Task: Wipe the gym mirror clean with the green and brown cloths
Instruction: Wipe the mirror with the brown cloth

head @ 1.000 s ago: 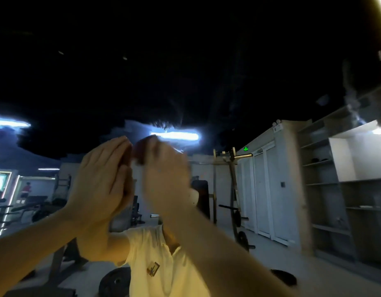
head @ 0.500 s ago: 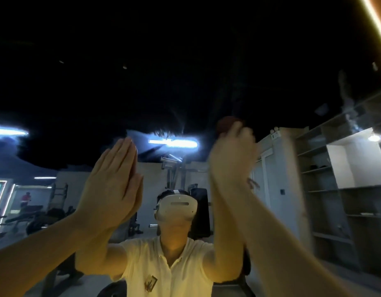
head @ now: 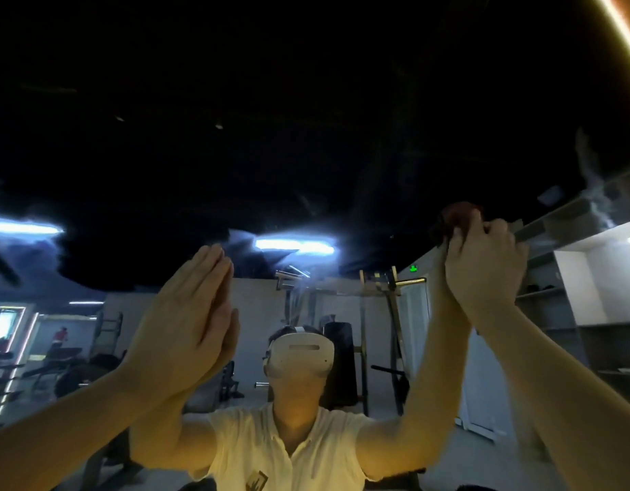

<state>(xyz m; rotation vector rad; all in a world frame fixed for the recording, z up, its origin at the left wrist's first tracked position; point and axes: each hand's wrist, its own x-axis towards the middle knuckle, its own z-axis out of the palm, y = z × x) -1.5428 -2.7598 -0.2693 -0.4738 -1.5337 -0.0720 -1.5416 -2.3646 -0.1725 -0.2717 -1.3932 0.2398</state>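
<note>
The mirror (head: pixel 306 101) fills the view, most of it showing a dark reflected ceiling. The left hand (head: pixel 186 313) is raised at left of centre, flat, its fingers (head: pixel 207 267) straight and pressed together. It lies palm-first against the glass, fingertips meeting their own reflection, and holds nothing.

The right hand (head: pixel 483 267) is higher and well apart from it, at the right. Its fingers are curled tight round the cloth (head: pixel 455 217), a dark brown wad that bulges above the knuckles on the left side. The cloth sits at the glass, up against the reflected arm; whether it presses flat on the surface I cannot tell.

Between the two arms the reflection shows the person in a pale shirt (head: pixel 288 451), wearing a white headset (head: pixel 299 352). Far behind, reflected, stand a weight rack (head: pixel 391 313) with a small green sign (head: pixel 413 267) just right of its top, and open shelves (head: pixel 561 278) at the right. Two bluish ceiling lights glow, one above the headset (head: pixel 294 245) and one at the far left (head: pixel 23 227). An orange light strip (head: pixel 625 26) crosses the top right corner.
</note>
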